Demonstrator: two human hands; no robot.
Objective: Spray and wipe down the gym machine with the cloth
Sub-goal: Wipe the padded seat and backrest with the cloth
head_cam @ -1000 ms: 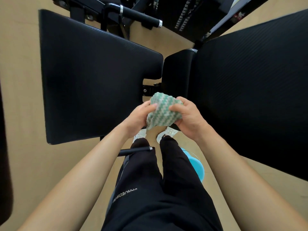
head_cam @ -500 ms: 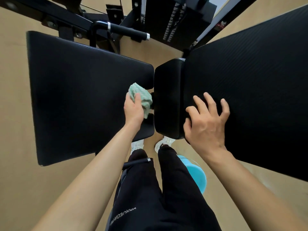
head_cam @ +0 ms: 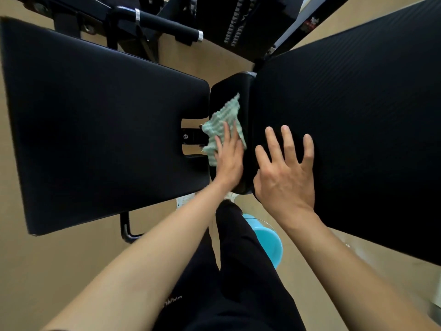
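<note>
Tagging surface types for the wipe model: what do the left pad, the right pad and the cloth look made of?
Left pad: smooth black vinyl or leatherette by the look, with a soft matte sheen and rounded edges.
Right pad: black upholstery with a fine woven or carbon-style ribbed texture; exact material unclear.
Cloth: soft knit or microfibre, green and white zigzag, crumpled under the left hand.

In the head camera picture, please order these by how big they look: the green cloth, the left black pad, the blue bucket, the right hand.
1. left black pad, by far the largest
2. right hand
3. green cloth and blue bucket: alike, both partly hidden, so I leave them unranked.
</note>
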